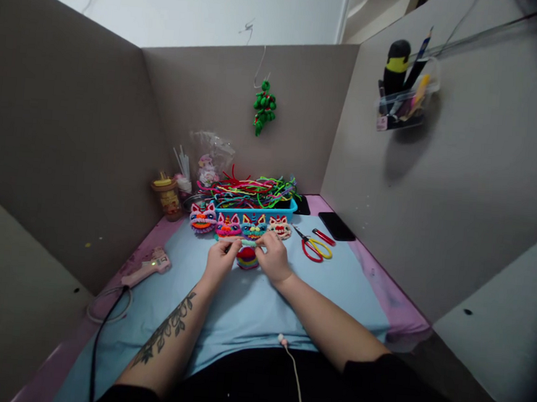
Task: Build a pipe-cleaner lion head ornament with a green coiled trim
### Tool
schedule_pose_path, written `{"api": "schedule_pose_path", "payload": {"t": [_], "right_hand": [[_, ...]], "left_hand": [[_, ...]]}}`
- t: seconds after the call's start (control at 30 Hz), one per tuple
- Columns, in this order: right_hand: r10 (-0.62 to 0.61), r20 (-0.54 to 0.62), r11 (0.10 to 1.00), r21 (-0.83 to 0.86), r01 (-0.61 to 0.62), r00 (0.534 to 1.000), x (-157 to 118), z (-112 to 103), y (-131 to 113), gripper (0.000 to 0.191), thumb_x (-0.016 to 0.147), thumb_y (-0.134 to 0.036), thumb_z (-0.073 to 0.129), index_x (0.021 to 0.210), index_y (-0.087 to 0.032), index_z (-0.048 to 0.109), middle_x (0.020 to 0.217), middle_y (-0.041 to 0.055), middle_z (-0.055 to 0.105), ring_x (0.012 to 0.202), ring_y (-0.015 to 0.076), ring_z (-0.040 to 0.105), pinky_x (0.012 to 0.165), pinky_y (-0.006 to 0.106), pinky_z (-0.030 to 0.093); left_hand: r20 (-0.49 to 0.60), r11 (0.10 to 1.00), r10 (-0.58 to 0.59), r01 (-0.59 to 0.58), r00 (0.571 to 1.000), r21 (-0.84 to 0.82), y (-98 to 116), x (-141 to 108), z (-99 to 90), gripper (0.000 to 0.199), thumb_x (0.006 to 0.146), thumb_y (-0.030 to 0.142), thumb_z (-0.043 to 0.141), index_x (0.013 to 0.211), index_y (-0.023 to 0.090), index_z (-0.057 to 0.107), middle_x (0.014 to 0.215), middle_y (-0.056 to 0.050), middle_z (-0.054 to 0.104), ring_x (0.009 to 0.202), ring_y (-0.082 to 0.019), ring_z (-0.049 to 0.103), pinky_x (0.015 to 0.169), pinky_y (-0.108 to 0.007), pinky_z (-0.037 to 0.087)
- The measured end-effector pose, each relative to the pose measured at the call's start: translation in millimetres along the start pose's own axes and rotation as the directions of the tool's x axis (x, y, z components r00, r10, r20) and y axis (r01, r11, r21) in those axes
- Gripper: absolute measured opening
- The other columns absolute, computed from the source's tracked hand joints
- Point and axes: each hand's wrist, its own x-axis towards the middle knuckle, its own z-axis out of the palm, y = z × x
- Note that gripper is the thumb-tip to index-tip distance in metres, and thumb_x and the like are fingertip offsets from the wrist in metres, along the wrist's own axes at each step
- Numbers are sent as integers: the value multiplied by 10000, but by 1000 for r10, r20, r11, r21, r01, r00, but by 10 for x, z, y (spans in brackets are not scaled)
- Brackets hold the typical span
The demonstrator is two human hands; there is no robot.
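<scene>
My left hand (pixel 221 260) and my right hand (pixel 273 258) are both closed in a pinch at the middle of the table. Between their fingertips stretches a pale green fuzzy pipe cleaner (pixel 249 243), a hand at each end. Just beneath it lies a rounded piece (pixel 247 258) striped in red, yellow and purple, partly hidden by my fingers. Behind my hands stand several colourful fuzzy lion heads, among them a purple one (pixel 202 219), a blue one (pixel 254 226) and a cream one (pixel 279 226).
A blue tray (pixel 253 213) of loose pipe cleaners stands at the back. Red-and-yellow scissors (pixel 315 249), a red cutter (pixel 324 237) and a black phone (pixel 336 226) lie right. A corded pink glue gun (pixel 148 268) rests left. Partitions enclose three sides.
</scene>
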Motion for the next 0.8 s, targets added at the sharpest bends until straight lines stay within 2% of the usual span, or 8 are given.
{"api": "schedule_pose_path", "payload": {"t": [0.07,0.17,0.23,0.3,0.47,0.6,0.8], "right_hand": [[-15,55,998,56,12,998,2,-13,-17,132,738,-131,544,847,-191,588,861,54,573,826,194,546,759,317,463],[-76,139,990,132,58,987,0,-38,-47,300,766,-211,587,1065,-187,574,979,77,589,871,198,561,782,324,477],[-108,165,987,140,85,980,-3,-52,-64,324,792,-242,584,1113,-195,567,1001,84,598,889,203,564,800,336,476],[-129,170,985,135,106,977,-5,-60,-75,269,818,-238,559,1082,-200,589,974,80,610,882,202,564,800,339,471],[-151,139,982,132,133,979,-8,-56,-72,132,859,-223,502,867,-204,632,799,49,613,803,186,555,746,315,450],[-56,99,987,154,41,994,-15,-34,-41,109,844,-236,534,783,-200,616,739,26,576,726,162,537,684,283,430],[46,55,983,176,-55,997,4,-12,2,106,796,-225,595,697,-194,574,688,-4,512,664,142,492,635,261,391]], "left_hand": [[-3,1000,3,-3,1000,16,-33,19,-8,247,794,339,558,835,152,713,854,-60,712,761,-184,619,686,-270,464],[-10,1000,18,-18,1000,4,-84,48,-24,220,801,291,539,854,153,701,849,-62,702,794,-183,618,727,-276,461],[6,999,27,-27,1000,-38,-111,56,-27,206,802,276,534,859,154,691,848,-62,693,794,-181,615,736,-279,462],[44,996,41,-37,998,-85,-127,53,-21,198,806,280,535,861,157,680,856,-62,684,786,-176,612,732,-280,465],[132,989,71,-52,989,-142,-136,29,-5,230,824,322,534,915,157,665,881,-67,678,813,-175,615,757,-289,471],[137,988,27,-6,990,-156,-130,33,-12,273,815,355,555,964,150,657,878,-67,686,811,-178,618,753,-292,475],[146,966,-21,58,989,-253,-105,21,4,280,783,387,589,938,156,620,836,-64,694,709,-167,627,646,-272,488]]}}
